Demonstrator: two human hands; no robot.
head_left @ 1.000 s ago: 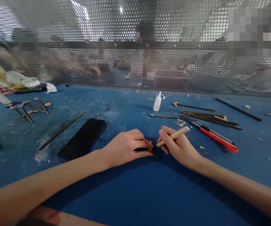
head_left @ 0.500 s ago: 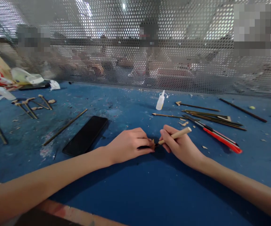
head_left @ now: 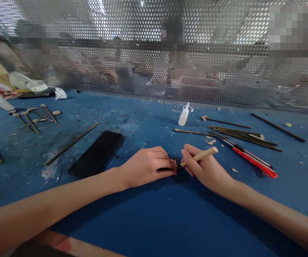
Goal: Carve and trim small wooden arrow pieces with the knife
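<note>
My left hand [head_left: 150, 166] rests on the blue table, its fingertips closed on a small tan piece [head_left: 174, 165]. My right hand [head_left: 204, 164] grips a wooden-handled tool [head_left: 206, 154] like a pen. The tool's dark tip points left and meets or nearly meets the piece; the exact contact is too small to tell. Left of my left hand lies a black phone [head_left: 97, 153]. A red utility knife [head_left: 255, 162] lies to the right of my right hand, its blade beside several thin dark sticks [head_left: 246, 137].
A white squeeze bottle [head_left: 183, 115] stands behind my hands. Several sticks with tan tips [head_left: 26, 121] lie at the left, and a long stick [head_left: 72, 143] lies beside the phone. A perforated metal screen [head_left: 143, 71] rises behind the table [head_left: 154, 221], with people blurred beyond it.
The view has shifted slightly, so objects on the left sit a little further left. Both hands keep nearly the same pose and hold the same things.
</note>
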